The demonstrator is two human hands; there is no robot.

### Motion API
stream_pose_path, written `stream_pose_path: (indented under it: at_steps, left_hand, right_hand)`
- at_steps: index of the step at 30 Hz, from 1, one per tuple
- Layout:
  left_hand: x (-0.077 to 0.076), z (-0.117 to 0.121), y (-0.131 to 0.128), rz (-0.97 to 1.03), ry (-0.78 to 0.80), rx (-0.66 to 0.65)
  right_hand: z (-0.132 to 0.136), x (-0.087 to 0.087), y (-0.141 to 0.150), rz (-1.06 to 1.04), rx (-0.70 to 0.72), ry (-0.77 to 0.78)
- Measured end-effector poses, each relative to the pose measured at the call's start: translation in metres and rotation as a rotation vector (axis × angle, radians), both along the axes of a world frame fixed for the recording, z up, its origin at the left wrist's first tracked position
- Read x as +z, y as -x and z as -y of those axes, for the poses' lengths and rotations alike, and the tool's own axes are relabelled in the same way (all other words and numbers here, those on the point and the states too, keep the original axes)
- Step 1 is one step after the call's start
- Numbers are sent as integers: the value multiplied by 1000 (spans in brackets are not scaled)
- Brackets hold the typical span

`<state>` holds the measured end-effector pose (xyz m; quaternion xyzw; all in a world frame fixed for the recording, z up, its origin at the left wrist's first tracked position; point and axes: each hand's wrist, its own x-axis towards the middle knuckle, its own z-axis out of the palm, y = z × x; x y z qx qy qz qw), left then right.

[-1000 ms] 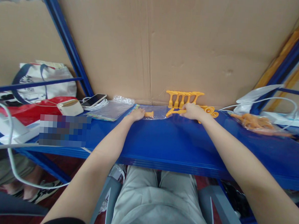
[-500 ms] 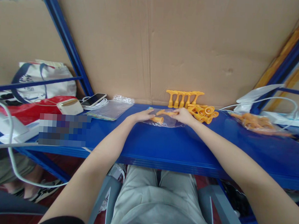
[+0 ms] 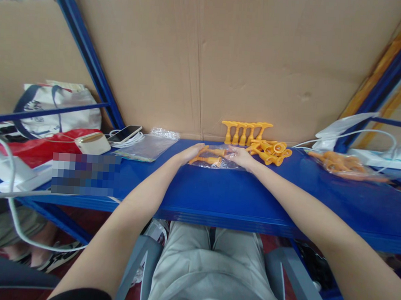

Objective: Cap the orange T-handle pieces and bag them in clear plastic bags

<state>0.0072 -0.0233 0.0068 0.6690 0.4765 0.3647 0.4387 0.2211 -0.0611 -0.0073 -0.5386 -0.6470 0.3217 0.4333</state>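
A small clear plastic bag (image 3: 216, 162) lies on the blue shelf (image 3: 218, 192) with two orange plastic pieces (image 3: 208, 159) inside it. My left hand (image 3: 190, 153) pinches the bag's left end. My right hand (image 3: 238, 156) grips its right end, fingers closed on the film. Just behind, a row of orange pieces still joined together (image 3: 245, 131) leans upright against the cardboard wall. A loose heap of orange pieces (image 3: 271, 152) lies right of my right hand.
A stack of clear bags (image 3: 148, 147), a phone (image 3: 125, 134) on white cable, a tote bag (image 3: 53, 107) and a red bag (image 3: 40, 151) sit left. A filled bag of orange pieces (image 3: 342, 164) and white chargers (image 3: 376, 158) lie right. Another person's leg (image 3: 1, 233) is lower left.
My right hand came from the loose heap with an orange piece to the bag. That piece is now inside it, and both hands hold the bag's ends.
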Motion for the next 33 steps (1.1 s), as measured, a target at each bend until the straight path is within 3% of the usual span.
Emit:
stream_pose_path:
  at_steps: [4,8,12,17,24,28,33]
  left_hand:
    - [2,0,0,-23,-14,-15]
    - [7,0,3,-266,-178,72]
    - [8,2,6,-471,-290,103]
    - [9,7,9,-631,-287,65]
    - [12,7,9,-805,-313,47]
    - [11,7,8,-855,-307,63]
    - [14,9,10,-1059,-302,74]
  right_hand:
    - [3,1,5,-39,-36,-16]
    - [3,3,7,13,-113,-11]
    - [-1,6,5,-145,-104,73]
    - [-1,7,3,-276,-94,67]
    - [0,0,2,42,-21,-110]
    - [-1,-1,2,129,-1,-117]
    - [2,4,3,210,-3,-123]
